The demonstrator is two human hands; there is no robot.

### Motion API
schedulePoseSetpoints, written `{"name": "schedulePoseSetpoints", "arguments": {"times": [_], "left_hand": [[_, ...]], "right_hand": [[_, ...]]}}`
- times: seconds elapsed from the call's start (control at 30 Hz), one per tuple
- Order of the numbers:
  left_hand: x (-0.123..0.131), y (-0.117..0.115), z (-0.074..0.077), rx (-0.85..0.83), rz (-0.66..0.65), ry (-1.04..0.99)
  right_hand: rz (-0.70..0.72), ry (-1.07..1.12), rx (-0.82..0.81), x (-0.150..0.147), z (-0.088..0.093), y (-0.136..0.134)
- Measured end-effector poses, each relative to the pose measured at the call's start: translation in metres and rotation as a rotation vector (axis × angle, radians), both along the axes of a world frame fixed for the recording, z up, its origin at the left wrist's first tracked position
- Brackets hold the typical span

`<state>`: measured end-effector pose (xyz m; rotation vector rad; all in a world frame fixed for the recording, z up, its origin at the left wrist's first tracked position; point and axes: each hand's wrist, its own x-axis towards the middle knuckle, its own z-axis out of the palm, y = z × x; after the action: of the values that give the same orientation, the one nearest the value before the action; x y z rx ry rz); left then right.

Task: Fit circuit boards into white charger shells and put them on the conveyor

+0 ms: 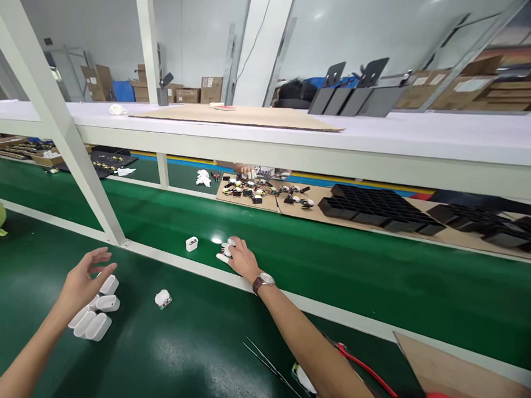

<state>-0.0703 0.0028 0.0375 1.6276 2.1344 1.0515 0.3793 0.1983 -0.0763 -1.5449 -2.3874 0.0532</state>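
My right hand [244, 260], with white fingertip covers and a watch on its wrist, reaches over the green belt. Its fingers are closed around a small white-topped circuit board [226, 249], partly hidden by them. Left of it on the belt stands a small white oval housing [191, 244] with dark parts inside. My left hand [83, 282] hovers with fingers apart and nothing in them, just above several white oval cups [98, 327] on the green tabletop. Between my arms lies another white-topped circuit board [163, 299].
Tweezers [271, 364] and red-handled pliers [367, 369] lie near my right forearm. A white post [71, 130] and shelf [263, 144] stand ahead. Across the belt are small wired assemblies [256, 190], black trays [374, 209] and another person's hand [247, 170].
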Motion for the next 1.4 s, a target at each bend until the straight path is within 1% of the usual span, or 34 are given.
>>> {"name": "schedulePoseSetpoints", "arguments": {"times": [0.1, 0.17, 0.2, 0.27, 0.33, 0.37, 0.4, 0.43, 0.5, 0.57, 0.63, 0.7, 0.73, 0.83, 0.9, 0.93, 1.0, 1.07, 1.17, 1.23, 1.27, 1.33, 1.4], "left_hand": [[-0.011, -0.021, 0.002, -0.010, 0.034, 0.002], [-0.021, -0.033, 0.002, 0.008, 0.078, 0.012], [-0.027, -0.038, 0.002, 0.017, 0.101, 0.018], [-0.037, -0.044, -0.001, 0.032, 0.134, 0.024], [-0.044, -0.044, -0.007, 0.034, 0.130, 0.034], [-0.044, -0.041, -0.010, 0.024, 0.114, 0.045], [-0.043, -0.038, -0.014, 0.006, 0.087, 0.063], [-0.041, -0.034, -0.017, -0.016, 0.049, 0.088], [-0.032, -0.027, -0.022, -0.042, -0.055, 0.163], [-0.025, -0.024, -0.025, 0.002, -0.168, 0.258], [-0.022, -0.029, -0.027, 0.087, -0.266, 0.350], [-0.027, -0.040, -0.030, 0.138, -0.358, 0.426], [-0.031, -0.045, -0.033, 0.143, -0.398, 0.457], [-0.040, -0.060, -0.045, 0.133, -0.470, 0.516], [-0.039, -0.064, -0.053, 0.132, -0.488, 0.521], [-0.036, -0.064, -0.055, 0.135, -0.501, 0.516], [-0.026, -0.062, -0.055, 0.134, -0.529, 0.501], [-0.010, -0.057, -0.049, 0.126, -0.545, 0.490], [0.016, -0.051, -0.034, 0.136, -0.528, 0.476], [0.027, -0.050, -0.024, 0.158, -0.498, 0.462], [0.029, -0.051, -0.021, 0.169, -0.477, 0.455], [0.025, -0.059, -0.015, 0.193, -0.410, 0.442], [0.011, -0.072, -0.010, 0.212, -0.309, 0.429]], "right_hand": [[-0.042, 0.063, 0.033, 0.000, 0.006, 0.005], [-0.047, 0.111, 0.056, 0.005, 0.014, -0.001], [-0.032, 0.133, 0.067, 0.006, 0.018, -0.008], [0.039, 0.170, 0.078, 0.001, 0.020, -0.031], [0.154, 0.189, 0.077, -0.015, 0.016, -0.062], [0.230, 0.193, 0.079, -0.026, 0.012, -0.078], [0.335, 0.194, 0.097, -0.038, 0.009, -0.094], [0.401, 0.187, 0.095, -0.051, 0.006, -0.109], [0.486, 0.159, 0.089, -0.073, 0.005, -0.130], [0.495, 0.127, 0.085, -0.080, 0.013, -0.143], [0.435, 0.128, 0.093, -0.067, 0.025, -0.154], [0.344, 0.141, 0.103, -0.038, 0.033, -0.170], [0.306, 0.137, 0.100, -0.020, 0.033, -0.181], [0.225, 0.073, 0.064, 0.032, 0.024, -0.220], [0.171, 0.008, 0.069, 0.056, 0.014, -0.240], [0.141, -0.012, 0.083, 0.063, 0.011, -0.246], [0.092, 0.000, 0.114, 0.064, 0.011, -0.249], [0.085, 0.071, 0.132, 0.049, 0.016, -0.242], [0.167, 0.173, 0.115, 0.005, 0.027, -0.220], [0.222, 0.177, 0.102, -0.025, 0.031, -0.204], [0.241, 0.155, 0.100, -0.037, 0.030, -0.198], [0.255, 0.117, 0.103, -0.052, 0.027, -0.193], [0.244, 0.113, 0.111, -0.055, 0.020, -0.200]]}}
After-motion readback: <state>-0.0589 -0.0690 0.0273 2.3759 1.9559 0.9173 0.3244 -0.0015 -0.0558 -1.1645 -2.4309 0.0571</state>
